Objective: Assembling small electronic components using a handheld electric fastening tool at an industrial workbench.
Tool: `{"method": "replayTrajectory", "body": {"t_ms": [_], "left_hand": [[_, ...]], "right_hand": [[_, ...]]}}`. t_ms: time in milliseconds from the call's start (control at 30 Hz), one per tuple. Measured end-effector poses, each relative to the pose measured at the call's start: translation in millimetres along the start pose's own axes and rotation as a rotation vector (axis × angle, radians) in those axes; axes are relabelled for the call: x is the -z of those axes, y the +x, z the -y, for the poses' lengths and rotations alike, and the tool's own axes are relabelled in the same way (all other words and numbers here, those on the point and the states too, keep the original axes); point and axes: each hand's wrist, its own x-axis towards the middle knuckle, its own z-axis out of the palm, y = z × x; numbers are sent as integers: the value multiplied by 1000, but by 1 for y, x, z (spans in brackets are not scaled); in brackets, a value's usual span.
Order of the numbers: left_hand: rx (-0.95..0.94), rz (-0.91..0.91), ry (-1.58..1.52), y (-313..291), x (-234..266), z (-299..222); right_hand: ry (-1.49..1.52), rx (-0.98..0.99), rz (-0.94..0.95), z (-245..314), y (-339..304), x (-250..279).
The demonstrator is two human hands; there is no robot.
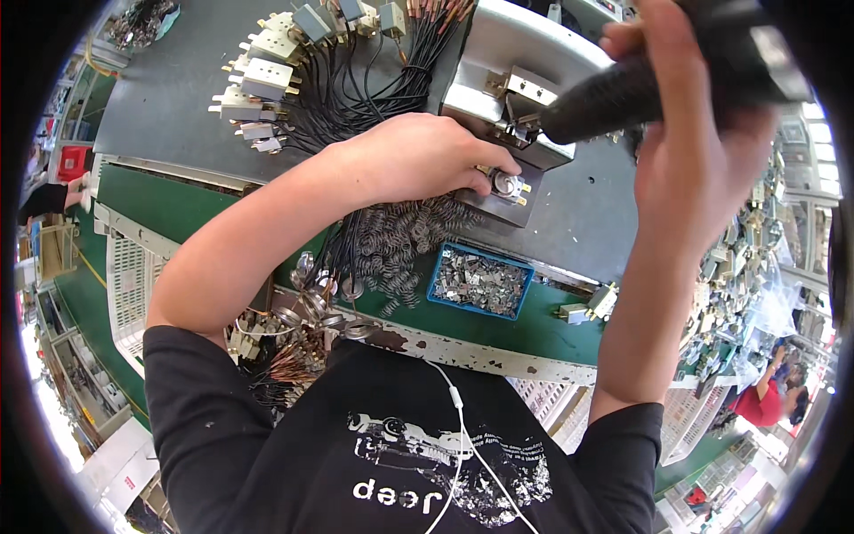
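Note:
My left hand [422,156] reaches across the bench, its thumb and index finger closed on a small part with a round metal disc [507,184] and brass-coloured tabs. That part rests on a dark metal block in front of a bent metal bracket [551,151]. In my right hand [685,151] is a thick black handheld tool [605,100], probably a power screwdriver. It is held nearly level, its narrow end pointing left at the bracket. A white plug-like block [532,86] with small holes sits inside the bracket; the tool's end hides part of the metal pieces below it.
Left of the bracket lie several white and grey plug blocks [267,78] with a bundle of black cords [365,93]. Loose coil springs [400,240] are heaped beside a blue tray [431,283] of small metal pieces. More blocks [734,258] are piled at the right.

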Motion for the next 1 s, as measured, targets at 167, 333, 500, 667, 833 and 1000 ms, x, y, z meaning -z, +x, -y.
{"method": "replayTrajectory", "body": {"t_ms": [167, 333, 500, 667, 833, 1000], "left_hand": [[-82, -37, 50, 1, 0, -5], [-90, -35, 84, 0, 0, -6], [-90, -70, 119, -3, -10, -1], [-85, -51, 85, -1, -8, -3], [-75, -26, 90, -3, -4, -4], [-84, -32, 94, -1, -4, -3]], "right_hand": [[394, 215, 103, -7, 12, 33], [801, 441, 224, -9, 28, 49], [555, 471, -163, -11, 9, -17], [503, 526, -163, -23, 13, -18], [454, 455, -110, -19, 14, -20], [401, 405, -108, -26, 16, -21]]}}
